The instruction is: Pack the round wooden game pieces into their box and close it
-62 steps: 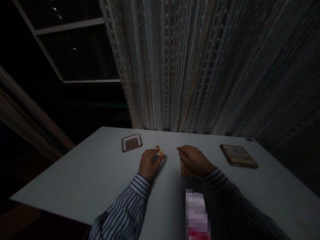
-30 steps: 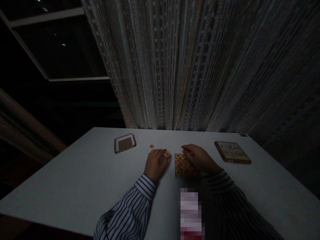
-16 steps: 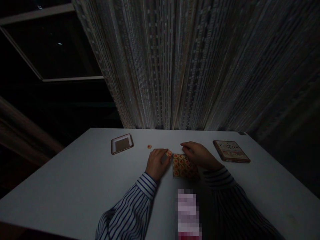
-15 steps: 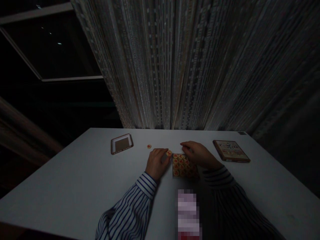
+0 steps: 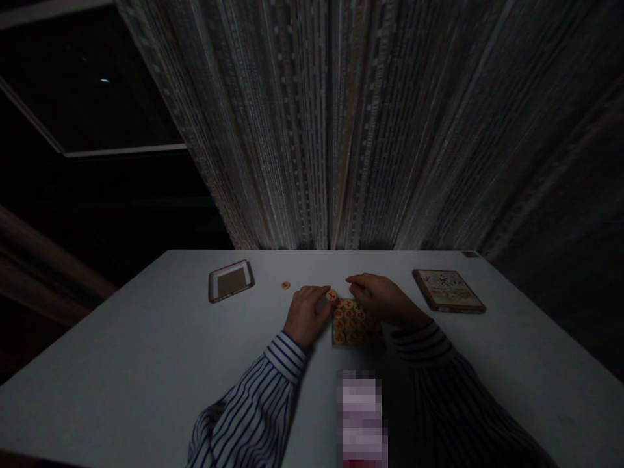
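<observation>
My left hand (image 5: 305,314) pinches a round, light piece with a red mark (image 5: 331,295) between thumb and fingers, at the back left corner of a tray of pieces. In that tray, several round red-marked pieces (image 5: 350,325) lie in rows. My right hand (image 5: 383,298) is over the tray's back right part, its fingers bent towards the thumb; whether anything is between the fingertips is too dark to tell. One loose round piece (image 5: 285,285) lies on the white table behind and left of my left hand.
An open, shallow box lid or tray (image 5: 231,281) lies at the back left of the white table (image 5: 146,364). A flat box with a printed cover (image 5: 449,290) rests at the right. Behind the table hangs a striped curtain (image 5: 331,130).
The view has shifted slightly to the right. My left hand, still holding the piece, has come a little closer to the tray's back edge. My right hand stays over the tray.
</observation>
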`<action>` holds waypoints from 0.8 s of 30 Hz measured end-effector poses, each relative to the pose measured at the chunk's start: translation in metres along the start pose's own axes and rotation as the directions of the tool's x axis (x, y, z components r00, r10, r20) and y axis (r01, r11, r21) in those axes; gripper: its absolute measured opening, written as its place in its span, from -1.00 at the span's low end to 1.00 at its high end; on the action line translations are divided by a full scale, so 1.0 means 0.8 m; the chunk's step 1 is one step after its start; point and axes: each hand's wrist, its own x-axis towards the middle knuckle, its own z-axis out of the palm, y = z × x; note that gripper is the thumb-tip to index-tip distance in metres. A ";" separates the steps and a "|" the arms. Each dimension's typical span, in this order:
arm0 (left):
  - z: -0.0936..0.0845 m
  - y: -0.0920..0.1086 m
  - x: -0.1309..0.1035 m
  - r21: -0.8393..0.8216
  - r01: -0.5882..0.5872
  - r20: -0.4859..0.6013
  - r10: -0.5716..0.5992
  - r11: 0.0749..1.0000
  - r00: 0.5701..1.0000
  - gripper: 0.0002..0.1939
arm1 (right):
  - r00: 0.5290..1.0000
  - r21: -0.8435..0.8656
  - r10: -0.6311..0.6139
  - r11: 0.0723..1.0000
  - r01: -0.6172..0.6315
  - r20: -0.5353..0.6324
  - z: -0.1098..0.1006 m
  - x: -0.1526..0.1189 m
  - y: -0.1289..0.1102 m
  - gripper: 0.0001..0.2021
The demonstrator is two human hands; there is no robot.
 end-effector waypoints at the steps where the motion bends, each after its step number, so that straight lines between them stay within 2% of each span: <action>1: 0.001 0.001 0.001 -0.008 0.002 0.009 -0.002 1.000 1.000 -0.73 | 1.000 0.003 -0.004 1.000 0.004 -0.005 0.000 0.000 0.001 -0.68; 20: 0.005 0.015 0.040 -0.170 0.097 0.180 -0.065 0.981 0.981 -0.71 | 1.000 0.016 0.030 0.999 -0.030 -0.005 0.003 0.001 0.013 -0.70; 24: 0.010 0.015 0.046 -0.179 0.079 0.203 -0.042 0.981 0.978 -0.70 | 0.998 0.050 0.060 0.997 -0.060 -0.009 0.002 0.001 0.015 -0.71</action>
